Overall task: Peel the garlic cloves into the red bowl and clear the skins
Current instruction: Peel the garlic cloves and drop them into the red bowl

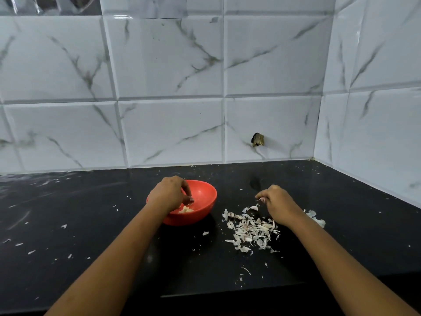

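Forearms reach in from the near edge over the black counter (pixel 91 224). Left hand (pixel 169 192) hangs over the left rim of the bowl (pixel 206 190), fingers curled down inside; whether they hold a clove, cannot tell. Peeled garlic (pixel 186 210) lies in the bowl's bottom, near side. Right hand (pixel 276 202), right of the bowl, pinches a pale scrap (pixel 262 199) at its fingertips. Skin or unpeeled clove, unclear.

Skins (pixel 250 231) are heaped on the counter just near of that hand, between the arms. More bits (pixel 315 217) lie right of the wrist.

Step, as I read it: peeling is at or near its end, with the left hand at the bowl. Clearing has not begun.

Next move calls for dropping any clove well inside the rim, then gathering the skins. They look papery and light, so a slow cupped sweep would suit.

In the way: flecks (pixel 32 252) are strewn wide to the left and far side. The bowl stands near the heap, so a careless sweep might flick skins in. Tiled wall (pixel 159 65) stands behind, with a broken hole (pixel 257 140).
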Demonstrator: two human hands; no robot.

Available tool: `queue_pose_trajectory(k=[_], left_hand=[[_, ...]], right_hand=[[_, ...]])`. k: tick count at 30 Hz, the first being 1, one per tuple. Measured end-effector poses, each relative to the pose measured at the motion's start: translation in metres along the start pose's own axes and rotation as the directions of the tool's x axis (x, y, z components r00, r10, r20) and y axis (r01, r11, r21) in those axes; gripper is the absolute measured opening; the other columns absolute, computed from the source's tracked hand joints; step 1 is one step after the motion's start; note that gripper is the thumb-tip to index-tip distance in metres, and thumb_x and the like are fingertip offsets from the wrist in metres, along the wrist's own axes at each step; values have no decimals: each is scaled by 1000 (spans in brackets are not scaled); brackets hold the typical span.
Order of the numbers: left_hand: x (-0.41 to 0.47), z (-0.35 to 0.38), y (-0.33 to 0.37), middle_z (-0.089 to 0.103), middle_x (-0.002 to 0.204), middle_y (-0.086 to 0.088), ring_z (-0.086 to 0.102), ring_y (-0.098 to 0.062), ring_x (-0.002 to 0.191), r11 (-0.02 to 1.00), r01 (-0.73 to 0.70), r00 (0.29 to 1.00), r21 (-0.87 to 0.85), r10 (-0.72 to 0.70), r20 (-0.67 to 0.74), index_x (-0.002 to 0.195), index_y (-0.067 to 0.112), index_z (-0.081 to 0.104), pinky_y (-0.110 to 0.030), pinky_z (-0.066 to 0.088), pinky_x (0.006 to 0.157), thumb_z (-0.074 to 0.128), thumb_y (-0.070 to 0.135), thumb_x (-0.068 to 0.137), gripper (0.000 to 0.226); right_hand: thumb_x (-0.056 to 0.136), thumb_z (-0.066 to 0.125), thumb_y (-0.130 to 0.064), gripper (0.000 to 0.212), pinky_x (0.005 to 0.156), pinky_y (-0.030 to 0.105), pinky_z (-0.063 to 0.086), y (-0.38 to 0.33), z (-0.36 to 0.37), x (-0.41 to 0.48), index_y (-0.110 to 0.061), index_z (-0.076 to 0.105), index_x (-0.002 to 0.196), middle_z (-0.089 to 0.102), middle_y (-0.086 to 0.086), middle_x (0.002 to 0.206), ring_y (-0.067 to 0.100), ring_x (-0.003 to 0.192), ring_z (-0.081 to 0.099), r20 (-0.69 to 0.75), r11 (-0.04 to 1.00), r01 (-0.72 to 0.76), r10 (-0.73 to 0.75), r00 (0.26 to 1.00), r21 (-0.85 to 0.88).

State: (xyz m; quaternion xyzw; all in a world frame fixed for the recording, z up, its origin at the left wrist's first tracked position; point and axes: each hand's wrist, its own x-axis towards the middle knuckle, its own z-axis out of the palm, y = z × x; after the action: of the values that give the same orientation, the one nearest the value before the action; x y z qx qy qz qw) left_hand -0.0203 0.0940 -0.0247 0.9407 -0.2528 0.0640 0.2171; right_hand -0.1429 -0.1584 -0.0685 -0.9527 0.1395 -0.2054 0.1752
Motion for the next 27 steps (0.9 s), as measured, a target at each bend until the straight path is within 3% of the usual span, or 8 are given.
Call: queue_pose_trajectory(k=[3,7,11,13,16,19,22,27], left_hand=[[0,1,5,62,77,12,64,-9,71,1000,-9,999,2,9,-32,74,26,66,-29,50,70,79,33,74,15],[-1,3,7,68,85,7,63,-13,82,997,11,999,76,-7,-50,80,22,69,-29,46,67,74,36,80,15],[-4,4,19,67,95,0,61,-19,87,998,-49,984,35,54,-169,91,18,67,-30,41,68,60,33,92,17],[-10,7,35,68,93,-1,60,-21,88,992,-118,964,-42,104,-245,92,18,67,-31,41,69,54,34,95,20],[-25,16,64,68,87,1,59,-20,82,964,-212,907,-158,134,-398,92,20,67,-31,41,67,55,36,94,20],[-37,30,86,67,83,5,57,-12,73,913,-321,875,-251,183,-449,94,20,68,-28,43,65,58,33,93,17],[-39,53,94,69,84,8,60,-7,72,871,-391,894,-299,281,-350,93,22,68,-31,53,70,64,26,90,7],[-39,83,91,72,84,10,66,-1,77,838,-357,925,-413,257,-279,87,25,66,-33,56,75,69,21,85,5]], right_hand=[[99,47,-12,27,90,31,48,-2,5,-2,-16,70,114,54,7,115,22,102,58,100,999,5,-1,995,-42],[99,49,-13,26,82,24,45,-7,0,-9,-21,72,105,57,-1,105,14,95,58,162,997,19,-31,986,79],[99,49,-11,23,54,7,39,-9,-10,-16,-17,71,99,57,-7,81,8,70,52,128,939,-62,20,992,338],[99,48,-9,21,55,9,40,-12,-11,-19,-13,69,97,55,-3,77,8,67,49,101,829,-123,81,992,546],[97,51,-5,17,63,17,47,-21,-8,-21,-9,67,92,62,4,81,9,72,54,114,542,-174,143,983,822],[94,56,-3,13,66,21,51,-27,-3,-25,-6,68,91,68,6,79,10,69,59,106,415,-173,180,978,893],[91,59,0,10,63,17,55,-27,0,-28,-3,68,90,70,8,77,11,67,64,81,333,-147,206,975,931],[87,65,2,7,63,19,55,-22,3,-28,-4,68,88,72,11,76,14,69,68,34,435,-126,212,977,891]])
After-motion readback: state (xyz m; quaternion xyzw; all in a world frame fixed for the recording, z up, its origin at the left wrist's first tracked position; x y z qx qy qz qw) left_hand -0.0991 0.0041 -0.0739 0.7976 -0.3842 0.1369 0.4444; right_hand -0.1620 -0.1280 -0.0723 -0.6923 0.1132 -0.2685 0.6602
